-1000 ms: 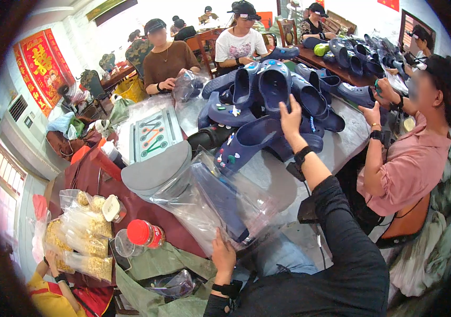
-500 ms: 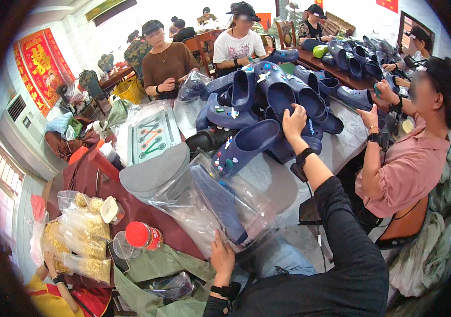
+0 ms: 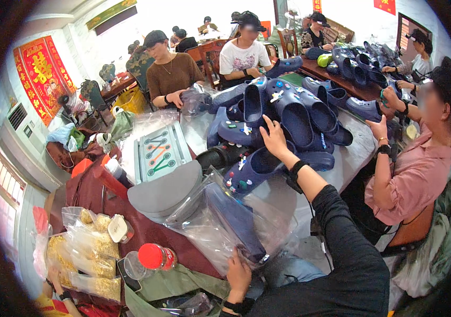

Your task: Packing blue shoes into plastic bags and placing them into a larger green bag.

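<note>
My left hand has its fingers closed on the near edge of a clear plastic bag. Inside that bag lies a navy clog. Over the heap of navy clogs, my right hand is stretched out with its fingers apart. Below its palm sits a navy clog with colourful charms, partly covered by the hand and wrist. Whether the fingertips touch a clog in the heap, I cannot tell.
A grey rounded pad and a pale tray with coloured links lie left of the heap. Bags of small yellow pieces and a red-lidded jar stand at the near left. Co-workers sit around the table, one in a pink shirt close on the right.
My right hand has moved left across the heap from one clog toward the charm-covered one. My left hand stays at the bag. The view has shifted slightly. The co-worker in brown now looks down.
</note>
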`<state>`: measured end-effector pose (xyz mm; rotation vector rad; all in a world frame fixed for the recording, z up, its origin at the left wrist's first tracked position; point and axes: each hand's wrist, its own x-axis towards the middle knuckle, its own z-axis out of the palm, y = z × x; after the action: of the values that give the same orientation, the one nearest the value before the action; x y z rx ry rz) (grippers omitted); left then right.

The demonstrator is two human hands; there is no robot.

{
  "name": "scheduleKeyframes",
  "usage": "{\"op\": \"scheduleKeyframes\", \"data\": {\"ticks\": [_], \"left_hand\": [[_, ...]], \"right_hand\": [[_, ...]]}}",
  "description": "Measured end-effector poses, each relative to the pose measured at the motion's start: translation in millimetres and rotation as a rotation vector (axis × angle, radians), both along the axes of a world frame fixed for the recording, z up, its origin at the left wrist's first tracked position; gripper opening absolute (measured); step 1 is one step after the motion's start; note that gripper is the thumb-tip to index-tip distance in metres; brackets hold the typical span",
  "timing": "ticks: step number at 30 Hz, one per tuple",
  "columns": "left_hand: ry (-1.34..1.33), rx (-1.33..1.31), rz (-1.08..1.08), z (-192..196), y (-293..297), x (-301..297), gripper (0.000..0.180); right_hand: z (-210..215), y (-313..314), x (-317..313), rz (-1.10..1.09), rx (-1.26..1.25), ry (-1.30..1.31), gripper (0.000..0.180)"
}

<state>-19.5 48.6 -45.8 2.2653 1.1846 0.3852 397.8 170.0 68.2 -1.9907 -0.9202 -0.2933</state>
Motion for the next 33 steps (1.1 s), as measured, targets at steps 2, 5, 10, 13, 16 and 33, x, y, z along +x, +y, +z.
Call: {"op": "scheduleKeyframes", "data": {"ticks": [2,5,10,13,16,33], "left_hand": [[0.001,0.016,-0.048,-1,2,-3,0.067],[-0.027,0.022,-0.062,-11,3,-4,0.068],[-0.082,-0.057,-0.084,-13,8,-3,0.068],[-0.054,-0.062,-0.079,-6,9,-1,0.068],[-0.035,-0.078,-0.058,-12,9,-3,0.069],[-0.207,0.029,0.032,-15,-1,-4,0.050]], "right_hand": [[7,13,13,0.061,0.039,0.071,0.051],[4,32,24,0.057,-0.077,0.059,0.051],[4,56,36,0.090,-0.147,0.275,0.049],[0,54,49,0.007,0.041,0.285,0.035],[-4,49,43,0.021,0.292,0.307,0.019],[71,-138,-49,0.717,0.488,0.893,0.039]]}}
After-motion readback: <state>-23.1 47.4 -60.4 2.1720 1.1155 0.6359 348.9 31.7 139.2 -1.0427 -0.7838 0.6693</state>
